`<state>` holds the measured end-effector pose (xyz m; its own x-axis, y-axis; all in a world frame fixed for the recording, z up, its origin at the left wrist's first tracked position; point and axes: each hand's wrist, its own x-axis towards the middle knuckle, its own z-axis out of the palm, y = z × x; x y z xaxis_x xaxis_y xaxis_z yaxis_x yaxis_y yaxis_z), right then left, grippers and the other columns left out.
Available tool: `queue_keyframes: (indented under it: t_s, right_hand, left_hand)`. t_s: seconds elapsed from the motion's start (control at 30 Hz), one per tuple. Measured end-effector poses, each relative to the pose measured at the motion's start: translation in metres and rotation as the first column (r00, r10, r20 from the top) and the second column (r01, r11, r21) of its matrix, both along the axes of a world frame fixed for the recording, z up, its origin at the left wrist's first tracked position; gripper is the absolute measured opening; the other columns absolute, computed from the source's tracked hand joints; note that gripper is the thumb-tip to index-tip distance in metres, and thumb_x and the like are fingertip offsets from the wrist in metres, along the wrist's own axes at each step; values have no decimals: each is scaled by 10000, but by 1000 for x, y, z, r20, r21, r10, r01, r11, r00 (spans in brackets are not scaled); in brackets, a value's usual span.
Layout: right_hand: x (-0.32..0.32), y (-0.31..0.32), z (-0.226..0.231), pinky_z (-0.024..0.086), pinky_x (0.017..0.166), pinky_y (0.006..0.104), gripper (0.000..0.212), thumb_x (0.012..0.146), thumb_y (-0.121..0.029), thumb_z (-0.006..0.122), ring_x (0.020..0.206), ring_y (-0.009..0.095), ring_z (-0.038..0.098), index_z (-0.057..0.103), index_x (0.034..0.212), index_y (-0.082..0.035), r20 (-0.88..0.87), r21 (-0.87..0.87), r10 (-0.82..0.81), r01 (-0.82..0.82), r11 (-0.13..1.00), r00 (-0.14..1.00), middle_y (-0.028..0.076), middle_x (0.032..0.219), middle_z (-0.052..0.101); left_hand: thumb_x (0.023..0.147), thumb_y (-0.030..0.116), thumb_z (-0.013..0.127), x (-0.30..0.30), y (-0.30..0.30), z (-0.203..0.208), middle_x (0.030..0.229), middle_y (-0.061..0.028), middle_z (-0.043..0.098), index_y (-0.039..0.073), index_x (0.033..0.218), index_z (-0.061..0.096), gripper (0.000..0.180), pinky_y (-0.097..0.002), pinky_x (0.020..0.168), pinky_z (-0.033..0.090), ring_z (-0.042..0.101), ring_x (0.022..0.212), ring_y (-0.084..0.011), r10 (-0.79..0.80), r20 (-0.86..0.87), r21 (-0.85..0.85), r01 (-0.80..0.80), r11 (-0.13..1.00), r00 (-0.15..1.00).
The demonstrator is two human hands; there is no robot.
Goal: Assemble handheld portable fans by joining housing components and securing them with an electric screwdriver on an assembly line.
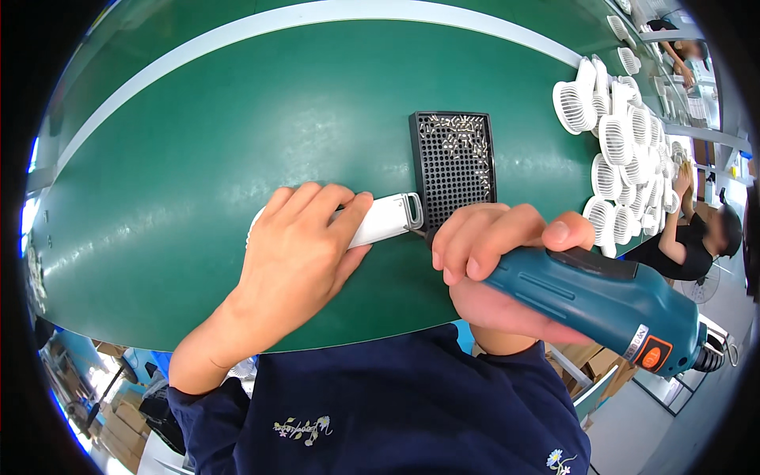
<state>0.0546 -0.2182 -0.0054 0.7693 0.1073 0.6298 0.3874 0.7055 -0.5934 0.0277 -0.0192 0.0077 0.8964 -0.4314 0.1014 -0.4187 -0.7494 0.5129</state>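
Observation:
My left hand (305,241) is closed over a white handheld fan (383,220), pressing it to the green table. Most of the fan lies hidden under that hand; its handle end with a loop-shaped tip sticks out to the right. My right hand (507,261) grips a teal electric screwdriver (594,301), tilted with its rear end toward the lower right. The screwdriver's thin bit meets the end of the fan's handle, though the exact contact is too small to make out. Just beyond the bit stands a black screw tray (453,170) full of holes, with small screws scattered over its far part.
A pile of white handheld fans (625,158) covers the right side of the green table (237,119). A pale rail (317,14) runs along the far edge. Past the pile, a co-worker in black (689,241) reaches toward the fans, and another person is farther back.

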Motion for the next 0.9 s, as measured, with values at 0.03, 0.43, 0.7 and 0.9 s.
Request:
queue_keyframes:
  t_s: [0.03,0.43,0.7,0.9]
  right_hand:
    - [-1,-1,1,454,517,362,842,813,-703,610,580,242,526,410,1228,2,-1,-2,1,-1,1000,1000,192,780,565]
    - [5,4,14,449,493,371,697,867,-617,610,532,243,525,445,1205,-30,-39,-92,10,-14,996,999,180,712,569]
    - [5,-25,-3,461,404,328,784,886,-772,358,440,197,498,369,1263,-85,-122,110,-210,224,968,970,92,692,509]
    - [5,-32,-11,455,392,313,783,897,-762,345,439,189,505,364,1268,-72,-129,73,-215,225,972,968,92,697,511]
  left_hand:
    - [699,101,781,-1,0,0,998,-75,616,20,1124,648,453,-365,741,436,572,854,-259,0,3,2,0,1000,1000]
    - [697,101,782,8,2,4,996,-73,615,19,1125,648,456,-368,728,430,567,846,-258,-2,-3,0,2,1000,1000]
    - [794,147,690,88,24,-8,1043,-84,632,61,1111,648,331,-414,918,433,592,983,-256,-127,224,261,66,963,966]
    - [863,149,664,178,17,21,1268,-135,607,41,1295,557,457,-444,1030,415,567,1187,-268,87,449,-128,-32,991,889]
